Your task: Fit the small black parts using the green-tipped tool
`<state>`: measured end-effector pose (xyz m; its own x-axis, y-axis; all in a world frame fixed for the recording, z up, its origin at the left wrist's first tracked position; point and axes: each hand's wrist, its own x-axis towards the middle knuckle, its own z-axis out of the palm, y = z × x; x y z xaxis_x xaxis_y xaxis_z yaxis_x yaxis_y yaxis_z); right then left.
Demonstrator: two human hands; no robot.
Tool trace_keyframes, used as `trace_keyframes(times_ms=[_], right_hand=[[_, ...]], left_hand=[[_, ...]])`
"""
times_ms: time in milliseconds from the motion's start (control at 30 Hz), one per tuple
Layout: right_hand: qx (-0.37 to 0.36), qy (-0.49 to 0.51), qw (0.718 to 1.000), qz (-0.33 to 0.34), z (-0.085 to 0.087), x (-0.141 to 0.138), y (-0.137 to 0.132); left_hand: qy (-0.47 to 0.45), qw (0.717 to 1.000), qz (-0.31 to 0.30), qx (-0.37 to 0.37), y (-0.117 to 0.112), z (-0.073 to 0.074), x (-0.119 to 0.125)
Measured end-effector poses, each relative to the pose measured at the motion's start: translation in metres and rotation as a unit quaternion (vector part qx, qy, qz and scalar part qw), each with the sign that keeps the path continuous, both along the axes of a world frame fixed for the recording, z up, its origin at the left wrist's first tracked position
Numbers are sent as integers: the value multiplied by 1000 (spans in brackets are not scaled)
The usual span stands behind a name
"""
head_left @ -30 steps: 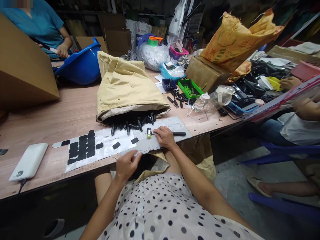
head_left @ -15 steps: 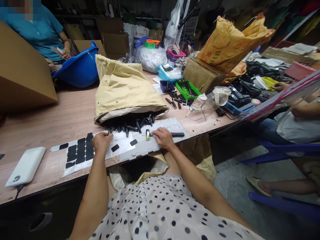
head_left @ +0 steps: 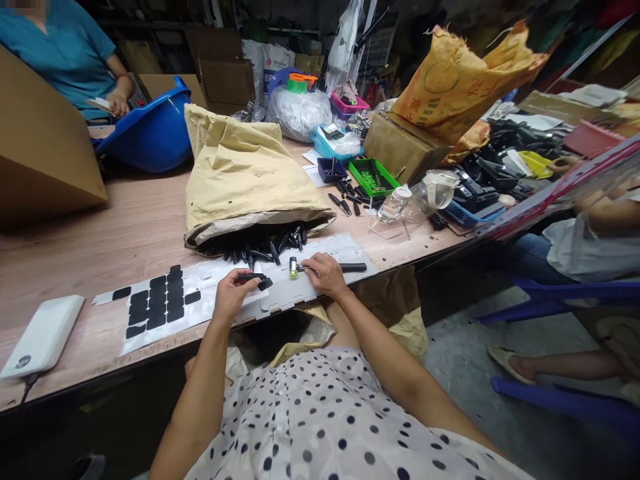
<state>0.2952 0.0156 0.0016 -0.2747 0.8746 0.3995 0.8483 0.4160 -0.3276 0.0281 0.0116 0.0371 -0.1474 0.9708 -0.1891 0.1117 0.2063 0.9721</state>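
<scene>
Along the cluttered desk (head_left: 140, 237), my left grip (head_left: 231, 292) pinched a black tube (head_left: 251, 275) beside a dark patch (head_left: 265, 285), my right grip (head_left: 326, 274) held a hammer (head_left: 353, 267) over the grey board (head_left: 295, 291), and a loosened pinch could have let the tube roll away.

Near left, a white power bank (head_left: 44, 333), cable (head_left: 27, 387) trailing; farther back, a blue basin (head_left: 150, 137) tilts, and an orange sack (head_left: 463, 80) towers over a cardboard box (head_left: 400, 148)!

Hammer (head_left: 353, 267) black, yellow; rod (head_left: 249, 275) black; sack (head_left: 247, 175) cream; basin (head_left: 153, 133) blue; blouse (head_left: 300, 417) white, black-dotted.
</scene>
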Motion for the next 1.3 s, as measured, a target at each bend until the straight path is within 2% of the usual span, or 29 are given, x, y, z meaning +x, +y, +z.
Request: trace_keyframes(times_ms=[133,300,433,600,833,1000,1300], right_hand=[[-5,1,1000,1,0,-2,0],[-15,5,1000,0,1,-2,-1],[-21,-5,1000,3,3,0,-1],[-19,-5,1000,8,11,-3,-6],[-27,80,996,16,30,-35,-22],[-59,118,991,13,28,-49,-26],[-79,100,992,-6,21,-52,-29]], left_hand=[[145,986,-55,60,8,-10,1],[271,942,-146,132,13,-20,-1],[337,915,-162,151,11,-25,0],[352,907,-166,162,8,-27,2],[345,910,-160,164,7,-27,5],[339,914,-142,173,8,-32,5],[348,909,-142,180,9,-33,7]])
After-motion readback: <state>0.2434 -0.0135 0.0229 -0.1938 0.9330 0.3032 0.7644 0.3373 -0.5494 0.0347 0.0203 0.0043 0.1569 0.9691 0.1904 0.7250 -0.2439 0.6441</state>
